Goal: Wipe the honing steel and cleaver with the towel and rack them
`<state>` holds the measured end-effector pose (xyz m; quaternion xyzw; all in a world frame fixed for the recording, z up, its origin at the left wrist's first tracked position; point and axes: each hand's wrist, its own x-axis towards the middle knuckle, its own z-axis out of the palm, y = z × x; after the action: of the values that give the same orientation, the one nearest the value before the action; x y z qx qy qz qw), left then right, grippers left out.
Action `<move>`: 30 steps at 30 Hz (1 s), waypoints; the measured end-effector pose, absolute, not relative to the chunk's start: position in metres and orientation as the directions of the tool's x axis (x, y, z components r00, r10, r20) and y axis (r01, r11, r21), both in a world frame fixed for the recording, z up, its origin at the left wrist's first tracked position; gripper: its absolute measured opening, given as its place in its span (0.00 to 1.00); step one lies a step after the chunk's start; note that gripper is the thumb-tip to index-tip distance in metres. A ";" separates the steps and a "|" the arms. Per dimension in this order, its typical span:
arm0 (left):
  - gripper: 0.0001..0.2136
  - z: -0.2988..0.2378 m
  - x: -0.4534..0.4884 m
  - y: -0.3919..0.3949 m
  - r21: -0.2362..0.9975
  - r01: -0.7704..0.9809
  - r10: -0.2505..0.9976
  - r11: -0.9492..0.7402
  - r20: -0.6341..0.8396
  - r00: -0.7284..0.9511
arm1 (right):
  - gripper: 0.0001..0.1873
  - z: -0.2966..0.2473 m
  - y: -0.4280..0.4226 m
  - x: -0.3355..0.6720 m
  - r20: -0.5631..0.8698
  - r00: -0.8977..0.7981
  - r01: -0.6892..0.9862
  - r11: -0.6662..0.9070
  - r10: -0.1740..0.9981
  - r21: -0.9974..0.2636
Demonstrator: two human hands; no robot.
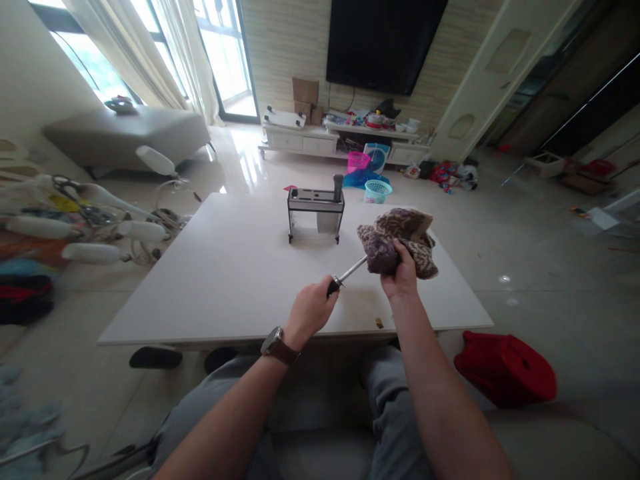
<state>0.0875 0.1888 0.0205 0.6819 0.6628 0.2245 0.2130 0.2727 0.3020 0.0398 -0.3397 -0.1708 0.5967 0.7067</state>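
Note:
My left hand is closed round the dark handle of a thin metal rod, perhaps a sharpening steel or knife. The rod's far end is wrapped in a brown patterned cloth, which my right hand grips from below. Both hands hover over the near right part of a white table. Behind them stands a metal knife rack with a dark handle sticking up at its right end.
A red bag lies on the floor at the right. Cluttered white objects and cables sit to the left of the table. A TV stand, baskets and toys fill the far floor. My knees are below the table's edge.

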 end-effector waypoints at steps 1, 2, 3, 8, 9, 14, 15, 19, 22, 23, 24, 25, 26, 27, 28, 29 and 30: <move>0.09 0.020 0.087 0.190 0.623 0.782 1.000 -0.020 0.030 0.002 | 0.14 0.041 0.299 0.270 -0.159 0.206 -0.724 0.041 0.965 -0.689; 0.08 0.019 0.087 0.191 0.663 0.749 0.999 -0.010 0.032 -0.016 | 0.14 0.041 0.296 0.267 -0.155 0.168 -0.718 0.013 0.974 -0.696; 0.08 0.018 0.087 0.192 0.702 0.712 0.999 -0.001 0.033 -0.032 | 0.14 0.042 0.292 0.262 -0.155 0.121 -0.709 -0.024 0.981 -0.705; 0.07 0.008 0.090 0.196 0.819 0.574 0.997 -0.011 0.053 -0.057 | 0.17 0.039 0.268 0.230 -0.216 -0.098 -0.643 -0.227 0.972 -0.732; 0.07 0.006 0.090 0.196 0.825 0.565 0.997 -0.016 0.054 -0.051 | 0.18 0.037 0.263 0.223 -0.237 -0.120 -0.623 -0.259 0.964 -0.738; 0.08 0.002 0.090 0.194 0.827 0.562 0.999 -0.009 0.031 -0.030 | 0.18 0.026 0.255 0.206 -0.329 -0.034 -0.581 -0.287 0.944 -0.762; 0.08 0.003 0.090 0.193 0.827 0.562 0.999 -0.010 0.030 -0.026 | 0.18 0.024 0.256 0.206 -0.342 -0.017 -0.584 -0.286 0.940 -0.759; 0.08 0.006 0.091 0.193 0.824 0.566 0.999 -0.016 0.035 -0.024 | 0.17 0.020 0.258 0.208 -0.367 -0.001 -0.592 -0.296 0.930 -0.750; 0.08 0.005 0.092 0.193 0.821 0.570 0.999 -0.020 0.043 -0.027 | 0.16 0.018 0.258 0.208 -0.365 0.020 -0.581 -0.286 0.931 -0.762; 0.08 0.005 0.092 0.193 0.821 0.570 0.999 -0.024 0.047 -0.027 | 0.16 0.018 0.258 0.208 -0.364 0.029 -0.581 -0.281 0.931 -0.764; 0.08 0.004 0.092 0.193 0.822 0.569 0.998 -0.028 0.052 -0.025 | 0.16 0.018 0.257 0.207 -0.364 0.036 -0.582 -0.276 0.931 -0.765; 0.08 0.003 0.092 0.193 0.823 0.567 0.998 -0.033 0.056 -0.024 | 0.16 0.018 0.257 0.207 -0.364 0.042 -0.584 -0.273 0.930 -0.764; 0.08 0.002 0.092 0.193 0.826 0.563 0.998 -0.038 0.062 -0.023 | 0.16 0.018 0.256 0.207 -0.366 0.046 -0.586 -0.272 0.929 -0.763; 0.08 0.002 0.092 0.193 0.828 0.559 0.998 -0.042 0.066 -0.023 | 0.16 0.019 0.256 0.207 -0.369 0.047 -0.587 -0.273 0.928 -0.762; 0.08 0.001 0.092 0.193 0.830 0.556 0.997 -0.043 0.068 -0.024 | 0.16 0.019 0.256 0.207 -0.373 0.047 -0.587 -0.277 0.927 -0.761; 0.08 0.001 0.092 0.193 0.831 0.554 0.997 -0.043 0.068 -0.025 | 0.16 0.019 0.256 0.206 -0.377 0.047 -0.586 -0.280 0.925 -0.760; 0.08 0.001 0.092 0.193 0.831 0.554 0.997 -0.041 0.066 -0.026 | 0.16 0.019 0.255 0.206 -0.378 0.046 -0.584 -0.282 0.925 -0.761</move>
<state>0.0921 0.1926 0.0007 0.6259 0.6199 0.3586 0.3089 0.2063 0.2554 0.0195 -0.4475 -0.1901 0.6640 0.5681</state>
